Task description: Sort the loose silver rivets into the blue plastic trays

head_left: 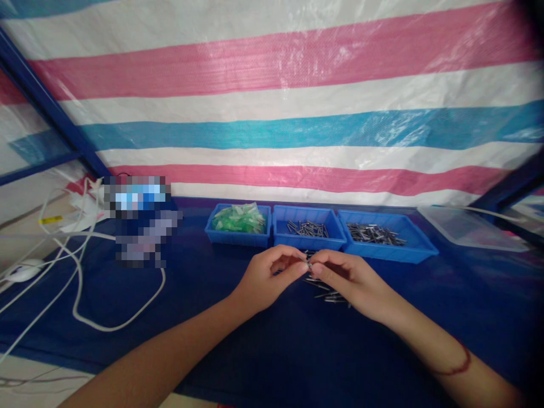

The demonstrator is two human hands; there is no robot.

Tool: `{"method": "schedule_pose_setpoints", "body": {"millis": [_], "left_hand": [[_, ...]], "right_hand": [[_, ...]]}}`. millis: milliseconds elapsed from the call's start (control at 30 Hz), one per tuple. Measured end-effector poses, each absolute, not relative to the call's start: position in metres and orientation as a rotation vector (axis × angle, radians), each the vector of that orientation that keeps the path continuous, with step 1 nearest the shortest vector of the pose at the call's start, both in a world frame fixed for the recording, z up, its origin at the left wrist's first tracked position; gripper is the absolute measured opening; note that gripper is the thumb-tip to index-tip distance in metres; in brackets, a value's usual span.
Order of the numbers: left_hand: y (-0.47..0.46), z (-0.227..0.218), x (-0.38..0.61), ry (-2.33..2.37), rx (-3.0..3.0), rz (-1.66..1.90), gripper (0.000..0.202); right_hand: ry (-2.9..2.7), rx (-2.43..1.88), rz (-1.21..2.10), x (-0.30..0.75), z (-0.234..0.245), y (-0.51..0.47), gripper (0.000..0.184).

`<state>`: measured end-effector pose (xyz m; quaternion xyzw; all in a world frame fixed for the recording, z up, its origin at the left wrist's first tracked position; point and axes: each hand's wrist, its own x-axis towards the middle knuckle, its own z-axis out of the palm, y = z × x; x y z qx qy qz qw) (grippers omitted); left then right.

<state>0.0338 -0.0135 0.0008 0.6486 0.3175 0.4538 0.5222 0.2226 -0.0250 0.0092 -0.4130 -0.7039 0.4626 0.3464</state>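
My left hand [267, 277] and my right hand [352, 277] meet above the dark blue table, fingertips nearly touching. Between them is a small silvery metal piece [309, 265], mostly hidden by the fingers; each hand pinches at it with thumb and forefinger. Beneath and just behind the hands lies a loose pile of thin metal pin-like pieces [329, 296], partly covered by my right hand. Beyond them, the middle blue bin [278, 226] and the right blue bin [419, 243] contain many similar slim metal pieces.
A left blue bin [238, 238] holds green items in clear plastic. White cables [79, 283] loop over the table's left side, near a blurred-out device [140, 195]. At the right lies a clear plastic sheet or lid [471, 226]. A striped tarpaulin [297, 130] hangs behind.
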Motion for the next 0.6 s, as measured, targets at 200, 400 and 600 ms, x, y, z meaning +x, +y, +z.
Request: {"method": "schedule_pose_setpoints", "body": {"millis": [200, 400, 600], "left_hand": [[-0.0135, 0.0026, 0.0344, 0.79, 1.512, 1.123, 0.011], [-0.0126, -0.0009, 0.0337, 0.753, 1.493, 1.091, 0.012], [-0.0113, -0.0026, 0.0335, 0.8, 1.561, 1.123, 0.012]], "right_hand": [[-1.808, -1.088, 1.221, 0.2203, 0.0082, -0.0264, 0.027], [-1.908, -1.081, 1.121, 0.2188, 0.0084, -0.0267, 0.028], [-1.782, -1.13, 0.98, 0.2162, 0.0054, -0.0286, 0.022]]}}
